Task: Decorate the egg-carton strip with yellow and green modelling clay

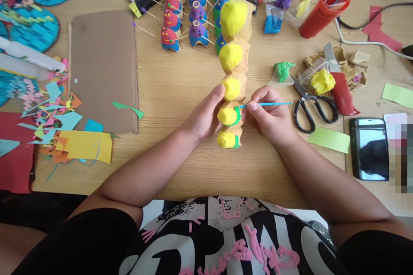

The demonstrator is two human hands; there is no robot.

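My left hand point(206, 114) grips a strip of egg carton point(244, 58) from its left side, thumb on top. Yellow clay point(234, 16) caps each bump of the strip. Green clay point(238, 117) borders the yellow on the two bumps nearest me. Between thumb and fingers, my right hand point(269, 114) pinches a thin blue modelling tool point(274, 104). Its tip touches the green clay on the second bump from the near end. Part of my right fingers is hidden behind the strip.
Scissors point(306, 105), a red-handled cutter point(342, 90) and bagged green clay point(284, 71) lie to the right, near a phone point(369, 148). Painted carton caterpillars point(197, 8) stand at the back. Cardboard point(103, 73) and paper scraps point(69, 120) are on the left; a red cup point(324, 13) leans back right.
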